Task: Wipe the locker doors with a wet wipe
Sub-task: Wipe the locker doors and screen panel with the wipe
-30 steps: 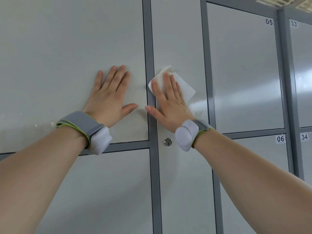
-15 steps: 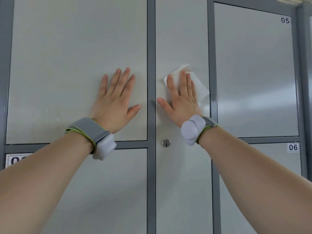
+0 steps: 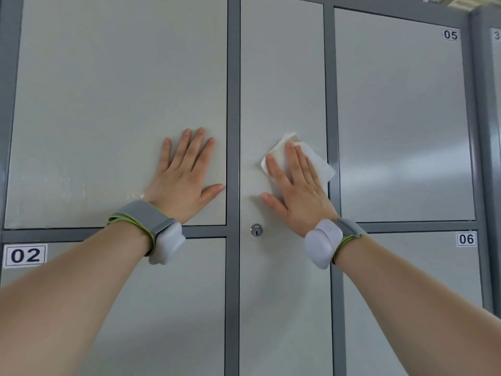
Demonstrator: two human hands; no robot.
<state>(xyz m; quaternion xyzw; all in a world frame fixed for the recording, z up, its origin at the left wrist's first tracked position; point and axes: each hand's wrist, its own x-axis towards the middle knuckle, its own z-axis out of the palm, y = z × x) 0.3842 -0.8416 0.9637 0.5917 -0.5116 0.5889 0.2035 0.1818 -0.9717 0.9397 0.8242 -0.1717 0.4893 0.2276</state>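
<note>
Under flat right hand (image 3: pixel 296 191): wet wipe (image 3: pixel 317 165), on narrow door (image 3: pixel 282 77).

Your right hand (image 3: pixel 295 191) lies flat over most of the wet wipe (image 3: pixel 324 169), leaving only its top corner and right edge in sight; how far it reaches beneath your palm cannot be told. The tall middle door (image 3: pixel 282 77) runs out of frame at top and bottom, and both your forearms are cut off at the lower corners. At far right a number label (image 3: pixel 496 35) is clipped to a single "3". Pale marks (image 3: pixel 54 185) low on the upper-left door (image 3: pixel 122 90) are too faint to make out, as is the slot of the lock (image 3: pixel 256 230).
</note>
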